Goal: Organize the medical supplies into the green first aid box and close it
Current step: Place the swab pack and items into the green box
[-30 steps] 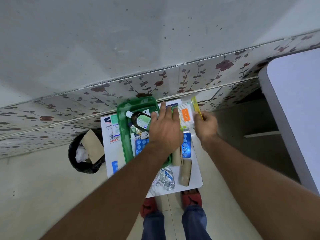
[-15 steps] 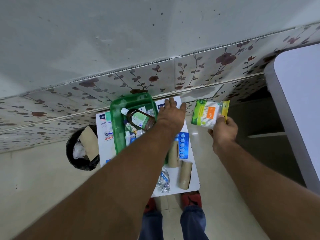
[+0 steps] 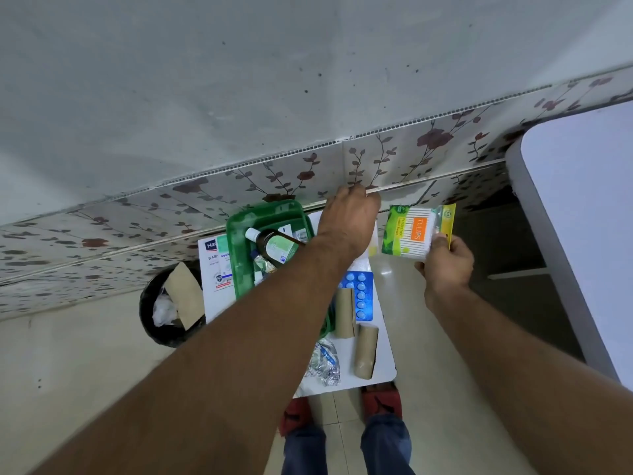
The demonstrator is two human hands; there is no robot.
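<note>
On the small white table sits the green first aid box, open, a brown bottle inside. The left hand reaches past it, fingers hidden. The right hand pinches a cotton swab packet beside the box.

Cotton-swab pack in right hand beside green box.
</note>
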